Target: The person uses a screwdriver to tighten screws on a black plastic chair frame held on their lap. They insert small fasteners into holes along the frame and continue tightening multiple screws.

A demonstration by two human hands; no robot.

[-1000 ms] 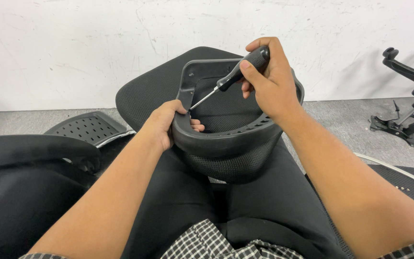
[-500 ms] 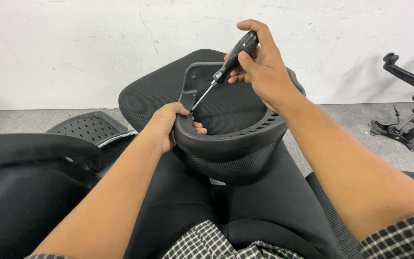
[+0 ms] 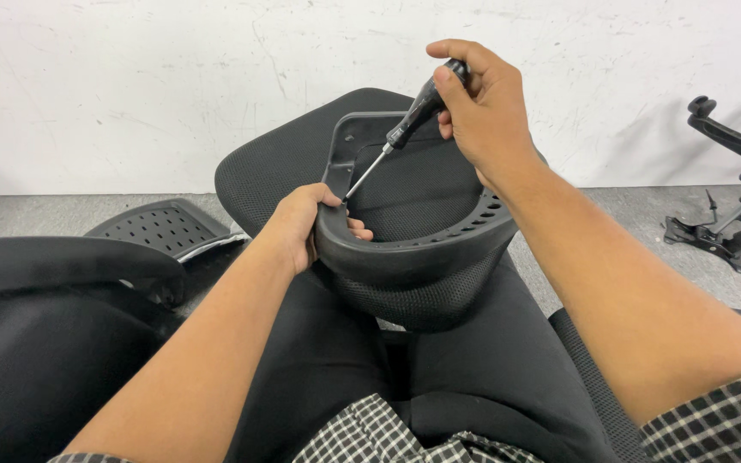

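The right hand (image 3: 486, 107) was wrapped tight around a black screwdriver (image 3: 405, 129). The left hand (image 3: 302, 223) gripped the left edge of the black chair frame (image 3: 413, 257).

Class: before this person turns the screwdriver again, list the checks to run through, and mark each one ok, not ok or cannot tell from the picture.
1. Right hand wrapped round the screwdriver handle: ok.
2. Left hand gripping the black plastic frame rim: ok.
3. Tip seated in a screw head: cannot tell, too small.
4. Left fingers away from the tip: not ok, they sit right beside it.
5. Frame braced on the lap: ok.
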